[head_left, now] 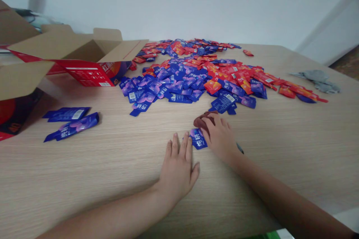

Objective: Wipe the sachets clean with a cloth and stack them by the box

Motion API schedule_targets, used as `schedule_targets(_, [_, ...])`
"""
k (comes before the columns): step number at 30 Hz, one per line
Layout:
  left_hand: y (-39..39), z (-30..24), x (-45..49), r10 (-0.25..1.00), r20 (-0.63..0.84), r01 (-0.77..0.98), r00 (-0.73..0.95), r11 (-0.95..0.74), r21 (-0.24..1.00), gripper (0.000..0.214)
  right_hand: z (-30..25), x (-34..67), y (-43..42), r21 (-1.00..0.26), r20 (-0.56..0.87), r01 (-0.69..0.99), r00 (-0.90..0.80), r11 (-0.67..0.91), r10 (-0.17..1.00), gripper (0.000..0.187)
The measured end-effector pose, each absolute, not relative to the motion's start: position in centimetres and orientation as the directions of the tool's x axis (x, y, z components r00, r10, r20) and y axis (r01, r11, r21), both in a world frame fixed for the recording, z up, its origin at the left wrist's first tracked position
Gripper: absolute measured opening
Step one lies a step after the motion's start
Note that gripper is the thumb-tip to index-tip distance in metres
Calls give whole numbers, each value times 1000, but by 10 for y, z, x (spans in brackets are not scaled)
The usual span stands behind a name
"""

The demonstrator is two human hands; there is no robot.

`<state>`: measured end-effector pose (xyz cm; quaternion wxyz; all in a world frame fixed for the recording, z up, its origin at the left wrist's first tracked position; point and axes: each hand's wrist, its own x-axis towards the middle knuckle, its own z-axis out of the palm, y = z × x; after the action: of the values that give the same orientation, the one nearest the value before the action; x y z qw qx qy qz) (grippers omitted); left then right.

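Observation:
My left hand (179,166) lies flat on the wooden table (112,179), fingers stretched out, fingertips touching a blue sachet (198,138). My right hand (220,136) rests beside it with fingers curled over the same sachet and over a dark brown lump (202,118) just beyond. A wide heap of blue sachets (168,85) and red sachets (238,72) spreads across the far middle of the table.
An open cardboard box (70,55) with red printed sides stands at the far left. Two loose blue sachets (71,123) lie at the left. A grey cloth (319,80) lies at the far right near the table's edge.

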<state>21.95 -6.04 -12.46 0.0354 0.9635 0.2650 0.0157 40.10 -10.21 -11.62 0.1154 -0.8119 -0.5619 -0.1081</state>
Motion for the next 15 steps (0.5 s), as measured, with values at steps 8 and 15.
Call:
schedule_targets(8, [-61, -125, 220, 520, 22, 517, 854, -852, 75, 71, -123, 439, -122, -100, 283, 920, 391, -379, 876, 33])
schedule_targets(15, [-61, -125, 219, 512, 27, 508, 859, -857, 89, 71, -83, 430, -111, -221, 398, 933, 353, -285, 847, 33])
